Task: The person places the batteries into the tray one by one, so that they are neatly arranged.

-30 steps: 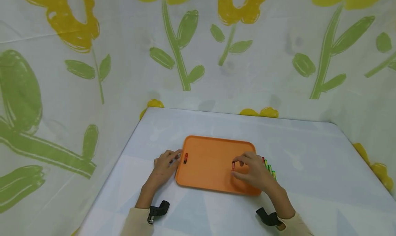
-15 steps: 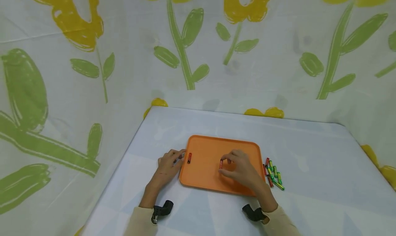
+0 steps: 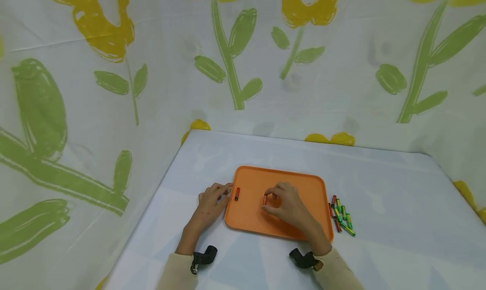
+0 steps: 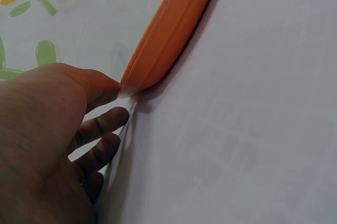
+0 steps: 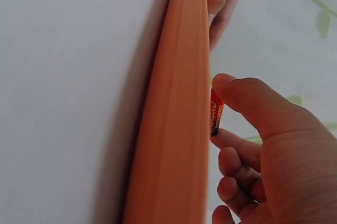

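Battery, red: pinched in your right hand over the orange tray; label legible in wrist view only. Left hand: fingers relaxed against tray edge. Head view alone shows loose batteries on bench.

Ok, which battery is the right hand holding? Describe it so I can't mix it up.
Find the orange tray on the white table. Over its middle, the right hand pinches a red battery between thumb and fingers. The other red battery lies untouched by the tray's left edge, and the rest sit in a pile off the tray's right side.
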Demonstrator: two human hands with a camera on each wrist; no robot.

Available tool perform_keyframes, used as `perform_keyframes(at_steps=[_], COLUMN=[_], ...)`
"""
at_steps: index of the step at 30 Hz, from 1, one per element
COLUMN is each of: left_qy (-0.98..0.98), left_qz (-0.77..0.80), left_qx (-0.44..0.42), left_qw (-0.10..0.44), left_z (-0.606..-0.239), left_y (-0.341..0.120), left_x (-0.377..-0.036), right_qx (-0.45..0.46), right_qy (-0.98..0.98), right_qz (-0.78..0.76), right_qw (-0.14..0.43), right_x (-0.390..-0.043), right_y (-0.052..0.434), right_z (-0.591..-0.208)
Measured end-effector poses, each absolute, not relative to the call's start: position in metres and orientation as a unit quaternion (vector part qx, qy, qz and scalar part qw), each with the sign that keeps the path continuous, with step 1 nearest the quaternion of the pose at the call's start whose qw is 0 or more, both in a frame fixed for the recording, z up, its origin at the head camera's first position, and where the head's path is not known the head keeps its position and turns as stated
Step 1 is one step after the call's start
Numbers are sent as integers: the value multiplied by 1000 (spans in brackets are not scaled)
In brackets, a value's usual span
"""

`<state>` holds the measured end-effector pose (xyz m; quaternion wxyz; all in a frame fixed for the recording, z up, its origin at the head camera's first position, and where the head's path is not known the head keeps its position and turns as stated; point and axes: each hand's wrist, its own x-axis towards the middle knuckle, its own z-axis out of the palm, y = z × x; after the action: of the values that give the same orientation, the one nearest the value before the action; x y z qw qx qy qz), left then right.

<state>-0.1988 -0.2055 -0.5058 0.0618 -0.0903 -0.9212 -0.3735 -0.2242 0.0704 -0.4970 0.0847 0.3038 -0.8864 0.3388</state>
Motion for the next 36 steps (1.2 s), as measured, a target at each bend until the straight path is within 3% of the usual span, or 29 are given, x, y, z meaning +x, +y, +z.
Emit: perform_keyframes(at_steps=[36], left_qy=[-926], left_qz=[-363], left_qx=[-85], left_qw=[56], left_z=[-508], left_y=[-205], left_x=[-199], right_qx=[295], right_qy=[-891], right_qz=[336], right_qw=[84], right_x=[-242], right_y=[12], right_z=[-519])
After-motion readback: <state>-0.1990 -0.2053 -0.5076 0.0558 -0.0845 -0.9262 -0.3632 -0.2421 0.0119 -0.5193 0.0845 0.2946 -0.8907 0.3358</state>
